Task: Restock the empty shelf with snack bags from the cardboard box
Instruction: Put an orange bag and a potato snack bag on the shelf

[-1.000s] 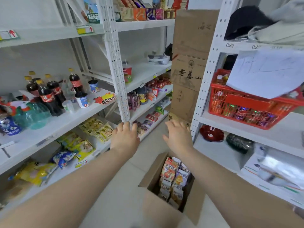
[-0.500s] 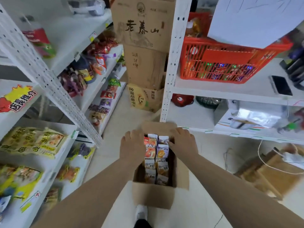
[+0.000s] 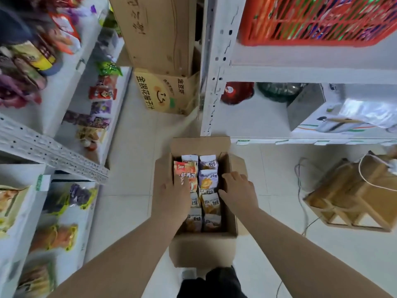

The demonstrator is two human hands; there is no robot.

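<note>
Left hand (image 3: 174, 194) reaches into the cardboard box (image 3: 204, 251) on the floor, fingertips on the red snack bag (image 3: 185, 169); whether it pinches cannot be told. Right hand (image 3: 238, 190) hovers loosely curled, holding nothing, beside the purple snack bags (image 3: 208, 179). Recommendation: grip bags by their top seams, lifting straight up to clear the flaps.

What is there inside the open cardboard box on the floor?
Snack bags stand packed in two rows in the cardboard box, one red, others pale. The left hand covers part of the left row; anything beneath the bags is hidden.
</note>
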